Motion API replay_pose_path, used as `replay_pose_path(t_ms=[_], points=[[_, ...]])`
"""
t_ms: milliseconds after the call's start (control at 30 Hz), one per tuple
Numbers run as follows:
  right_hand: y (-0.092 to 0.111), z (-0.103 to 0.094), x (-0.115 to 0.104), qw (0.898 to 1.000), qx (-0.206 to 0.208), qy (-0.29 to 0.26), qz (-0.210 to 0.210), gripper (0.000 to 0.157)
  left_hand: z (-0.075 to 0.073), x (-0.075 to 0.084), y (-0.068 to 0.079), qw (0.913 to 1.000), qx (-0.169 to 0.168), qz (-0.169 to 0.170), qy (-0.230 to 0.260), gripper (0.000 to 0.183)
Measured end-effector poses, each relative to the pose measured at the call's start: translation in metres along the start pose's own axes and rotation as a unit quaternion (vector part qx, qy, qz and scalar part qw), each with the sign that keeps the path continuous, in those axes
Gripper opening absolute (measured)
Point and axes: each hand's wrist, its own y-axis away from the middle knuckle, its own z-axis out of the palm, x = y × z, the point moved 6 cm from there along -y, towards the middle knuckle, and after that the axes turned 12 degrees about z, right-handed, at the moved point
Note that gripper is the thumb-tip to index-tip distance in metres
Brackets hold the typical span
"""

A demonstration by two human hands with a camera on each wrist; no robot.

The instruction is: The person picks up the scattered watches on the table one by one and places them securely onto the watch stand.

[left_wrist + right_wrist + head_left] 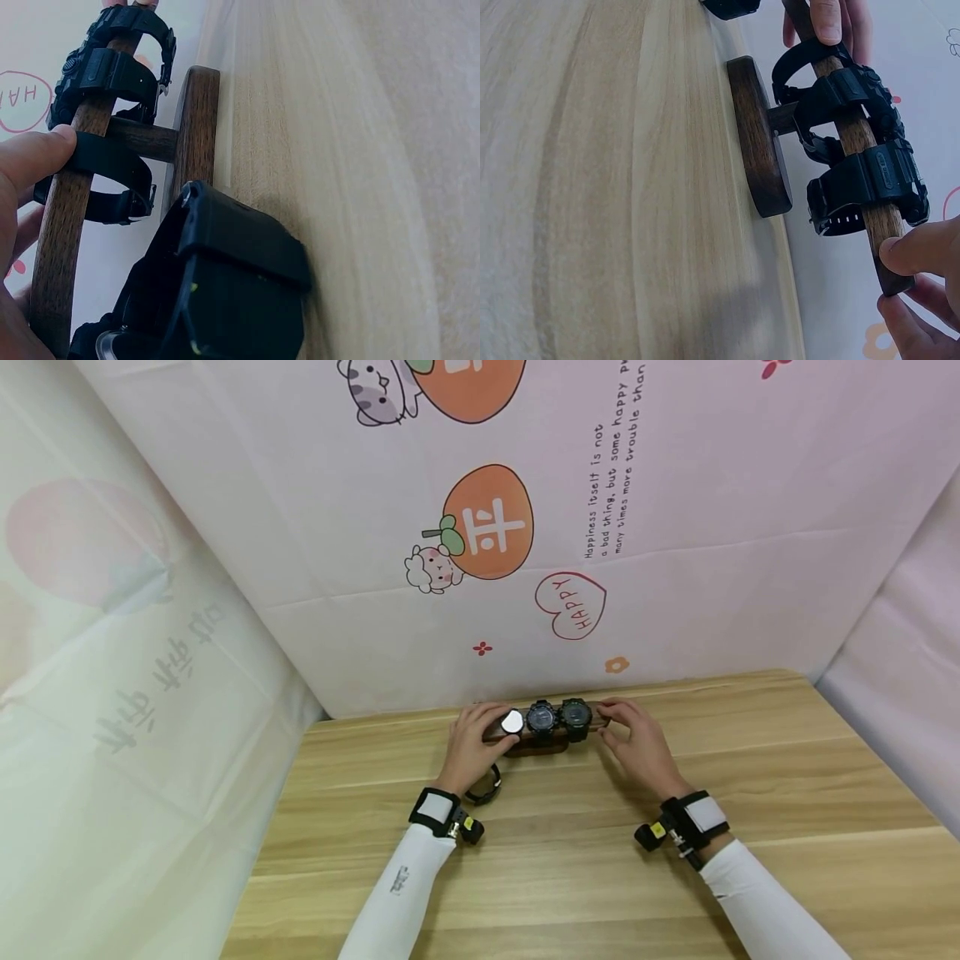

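Note:
A dark wooden T-shaped watch stand stands at the back of the table, with three watches round its crossbar. My left hand pinches the white-faced watch on the left part of the bar. In the left wrist view its thumb lies at the strap, other fingers behind the bar. Two black chunky watches, a middle one and a right one, hang beside it. My right hand grips the bar's right end, thumb on the wood in the right wrist view.
Another black watch rests on the wooden table, close by my left wrist. Behind the stand rises a white printed cloth. More cloth hangs at the left side. Both wrists wear black camera straps.

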Motion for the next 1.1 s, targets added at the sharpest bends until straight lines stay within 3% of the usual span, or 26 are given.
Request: replay_pose_path(t_ms=[433, 667, 833, 1100], points=[[0.001, -0.002, 0.002, 1.0, 0.01, -0.003, -0.009, 0.032, -0.001, 0.003, 0.003, 0.9996, -0.003, 0.0, 0.029, 0.062], [0.002, -0.003, 0.003, 1.0, 0.006, -0.015, -0.013, 0.035, -0.006, 0.002, 0.009, 0.9972, 0.047, 0.018, 0.056, 0.064], [0.003, -0.002, 0.006, 1.0, -0.003, -0.015, -0.021, 0.041, -0.011, 0.003, 0.014, 0.9961, 0.054, 0.031, 0.063, 0.062], [0.007, -0.001, 0.006, 0.999, -0.021, -0.012, -0.035, 0.047, -0.017, 0.004, 0.028, 0.9946, 0.051, -0.015, 0.09, 0.061]])
